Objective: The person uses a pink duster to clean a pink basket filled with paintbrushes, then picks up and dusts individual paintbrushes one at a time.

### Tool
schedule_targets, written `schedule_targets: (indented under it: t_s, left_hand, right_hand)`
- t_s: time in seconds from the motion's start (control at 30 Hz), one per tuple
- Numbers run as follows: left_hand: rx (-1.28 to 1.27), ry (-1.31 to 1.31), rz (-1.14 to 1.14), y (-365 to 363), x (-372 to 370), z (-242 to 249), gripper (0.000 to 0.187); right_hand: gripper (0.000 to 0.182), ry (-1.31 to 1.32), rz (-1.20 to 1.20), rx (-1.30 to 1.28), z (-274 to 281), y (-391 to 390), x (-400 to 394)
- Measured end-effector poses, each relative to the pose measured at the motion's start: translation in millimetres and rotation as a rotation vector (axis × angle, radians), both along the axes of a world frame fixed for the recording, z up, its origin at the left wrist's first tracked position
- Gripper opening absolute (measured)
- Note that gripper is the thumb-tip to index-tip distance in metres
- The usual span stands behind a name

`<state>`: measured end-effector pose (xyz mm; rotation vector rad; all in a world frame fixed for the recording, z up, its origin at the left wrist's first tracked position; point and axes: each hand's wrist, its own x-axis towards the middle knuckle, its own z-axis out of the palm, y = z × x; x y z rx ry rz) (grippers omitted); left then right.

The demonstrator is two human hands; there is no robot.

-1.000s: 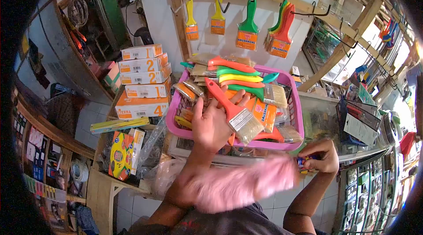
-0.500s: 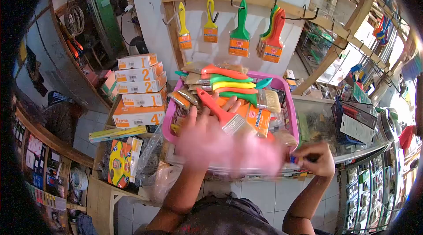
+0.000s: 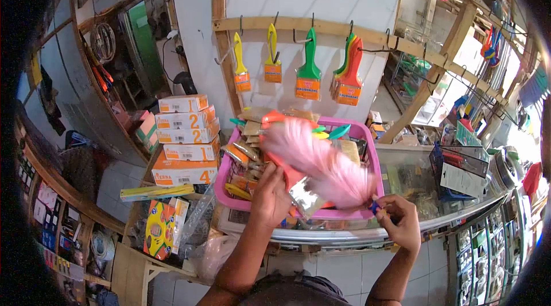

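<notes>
My right hand (image 3: 399, 220) is closed on the dark handle end of a fluffy pink duster (image 3: 324, 162). The duster's head is smeared by motion and stretches up and left over a pink basket (image 3: 376, 154). My left hand (image 3: 271, 200) grips a red-handled paintbrush (image 3: 294, 175) by its handle, bristle end pointing down to the right. Part of that paintbrush is hidden behind the duster. Inside the basket lie several more paintbrushes, some in clear packaging, largely covered by the duster; a yellow handle (image 3: 238, 192) shows at the left.
On the wall rail (image 3: 258, 23) hang yellow, green and red paintbrushes on hooks. Stacked orange-and-white boxes (image 3: 185, 177) stand left of the basket, with a yellow box (image 3: 162, 228) nearer me. A glass counter (image 3: 410, 177) lies under and right of the basket, bearing a dark blue basket (image 3: 439, 171).
The duster has swung up and left across the basket. My left hand, spread under the red paintbrush before, now clasps its handle, and the paintbrush sits lower. The camera view has shifted upward.
</notes>
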<state>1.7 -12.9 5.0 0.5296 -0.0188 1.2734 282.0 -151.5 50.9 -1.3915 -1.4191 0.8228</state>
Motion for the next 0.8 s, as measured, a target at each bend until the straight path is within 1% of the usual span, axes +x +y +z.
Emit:
schedule_targets:
  t_s: [0.03,0.07,0.1,0.13,0.2,0.23,0.3,0.33,0.43,0.47,0.53,0.57,0.6,0.67,0.7,0.73,0.77,0.8]
  left_hand:
    - [0.059,-0.067,-0.028,5,0,-26,0.043]
    - [0.089,-0.060,-0.017,7,1,-29,0.043]
    - [0.119,-0.053,-0.007,7,2,-22,0.042]
    - [0.119,0.030,0.042,5,3,-14,0.041]
    - [0.113,0.196,0.135,-5,5,8,0.041]
    - [0.076,0.248,0.174,-11,7,17,0.040]
    - [0.144,0.228,0.107,-19,5,30,0.037]
    - [0.177,0.218,0.075,-20,4,33,0.036]
    - [0.333,0.210,-0.009,-21,0,35,0.038]
    - [0.367,0.223,0.009,-22,0,37,0.038]
    - [0.436,0.248,0.044,-21,3,46,0.038]
    - [0.411,0.212,0.018,-24,5,55,0.038]
    - [0.382,0.189,-0.003,-26,5,61,0.037]
    - [0.332,0.141,-0.039,-26,2,69,0.036]
    - [0.343,0.046,-0.080,-24,2,72,0.033]
    - [0.335,0.061,-0.096,-24,0,75,0.033]
    - [0.325,0.076,-0.112,-26,-3,79,0.032]
    - [0.312,0.091,-0.131,-26,-5,82,0.032]
  right_hand:
    - [0.028,0.040,0.040,0.047,-6,-1,0]
    - [0.030,0.079,0.083,0.094,-9,-2,1]
    - [0.033,0.118,0.119,0.080,-5,-5,-2]
    - [0.035,0.087,0.148,0.081,-20,-5,6]
    - [0.032,0.270,0.104,0.163,-36,-6,-15]
    - [0.028,0.413,0.079,0.140,-39,-5,-29]
    - [0.020,0.659,0.039,0.091,-54,-1,-41]
    - [0.019,0.867,0.048,0.083,-44,1,-62]
    - [0.015,0.673,0.037,0.159,-27,14,-87]
    - [0.023,0.639,0.090,0.191,-33,22,-90]
    - [0.025,0.326,0.011,0.191,-47,34,-99]
    - [0.028,0.128,0.052,0.279,-72,44,-91]
    - [0.032,-0.061,0.077,0.381,-73,51,-92]
    - [0.035,-0.083,0.099,0.248,-65,49,-94]
    - [0.038,-0.092,0.107,0.185,-49,49,-101]
    - [0.041,-0.104,0.114,0.122,-32,49,-108]
    - [0.044,-0.006,0.192,-0.013,6,43,-113]
    - [0.046,0.092,0.267,-0.153,27,41,-116]
